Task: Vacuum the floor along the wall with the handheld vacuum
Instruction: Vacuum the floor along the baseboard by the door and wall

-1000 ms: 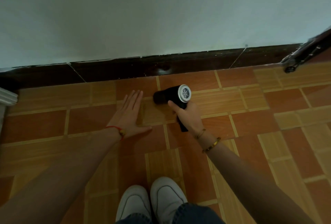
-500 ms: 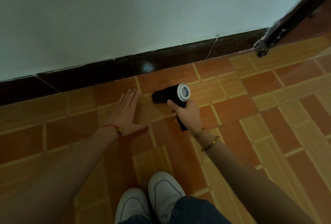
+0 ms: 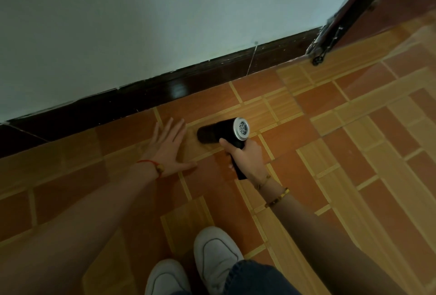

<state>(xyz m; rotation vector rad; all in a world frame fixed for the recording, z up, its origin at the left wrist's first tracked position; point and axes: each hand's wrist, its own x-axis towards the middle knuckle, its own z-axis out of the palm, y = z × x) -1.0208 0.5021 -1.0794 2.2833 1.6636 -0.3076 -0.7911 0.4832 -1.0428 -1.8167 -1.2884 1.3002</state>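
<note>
Black handheld vacuum [image 3: 218,132] gripped in right hand [image 3: 245,156], left hand [image 3: 168,150] flat on floor [image 3: 354,153]; mid-sweep, next slide along baseboard [image 3: 141,96].

The right hand [image 3: 245,157] is covering most of the handle of the vacuum [image 3: 218,132], whose dark nozzle is blurring into its shadow. The bottom edge is cutting off both shoes [image 3: 215,253].
</note>
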